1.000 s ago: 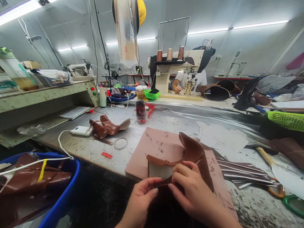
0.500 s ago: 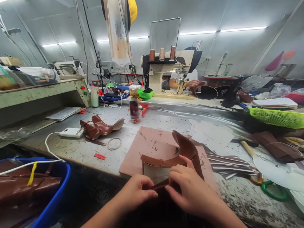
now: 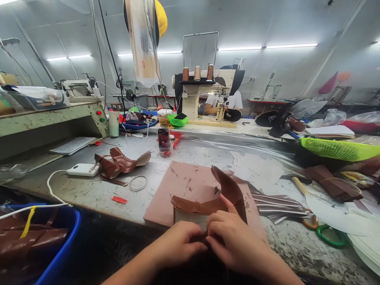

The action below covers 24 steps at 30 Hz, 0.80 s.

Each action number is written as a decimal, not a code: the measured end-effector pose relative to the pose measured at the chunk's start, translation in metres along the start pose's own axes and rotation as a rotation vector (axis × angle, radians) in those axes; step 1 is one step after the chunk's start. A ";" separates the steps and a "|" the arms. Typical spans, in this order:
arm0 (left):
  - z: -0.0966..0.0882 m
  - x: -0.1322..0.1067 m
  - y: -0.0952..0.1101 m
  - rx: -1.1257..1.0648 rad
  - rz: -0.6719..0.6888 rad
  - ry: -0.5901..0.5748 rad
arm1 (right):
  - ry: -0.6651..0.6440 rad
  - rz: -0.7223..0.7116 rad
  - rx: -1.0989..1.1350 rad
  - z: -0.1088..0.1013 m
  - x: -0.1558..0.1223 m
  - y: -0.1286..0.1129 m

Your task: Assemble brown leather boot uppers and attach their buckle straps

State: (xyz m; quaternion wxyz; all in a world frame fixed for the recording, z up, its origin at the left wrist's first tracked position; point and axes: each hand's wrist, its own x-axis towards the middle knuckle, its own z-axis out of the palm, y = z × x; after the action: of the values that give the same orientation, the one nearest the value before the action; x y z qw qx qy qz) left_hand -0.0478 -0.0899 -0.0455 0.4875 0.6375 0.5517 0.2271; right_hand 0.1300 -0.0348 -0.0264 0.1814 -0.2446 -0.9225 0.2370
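A brown leather shoe upper with a small strap and a pale lining lies partly over the front of the pinkish board. Both hands are closed on its near edge, side by side. My left hand pinches the leather between thumb and bent fingers. Just to the right, my right hand grips the same edge, with its index finger stretched up against the upper. The part between my fingertips is mostly hidden. Another brown shoe upper rests farther left on the worktable.
A blue bin with brown leather pieces stands at lower left. To the right lie leather strips, green-handled scissors and a wooden-handled tool. Behind are a sewing machine, a green basket and a co-worker.
My left hand has moved right, closer to my right hand, along the leather edge. The whole view has shifted slightly. The co-worker's hands have lowered behind the sewing machine.
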 end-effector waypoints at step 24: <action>0.000 0.025 0.019 0.274 0.013 -0.049 | 0.757 -0.050 -0.186 -0.010 -0.025 0.028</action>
State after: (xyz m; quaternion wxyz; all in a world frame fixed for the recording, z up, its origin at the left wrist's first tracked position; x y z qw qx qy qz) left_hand -0.0316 -0.0652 -0.0348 0.4079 0.7069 0.5613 0.1372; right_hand 0.1655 -0.0232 -0.0380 0.4916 -0.3076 -0.8137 0.0406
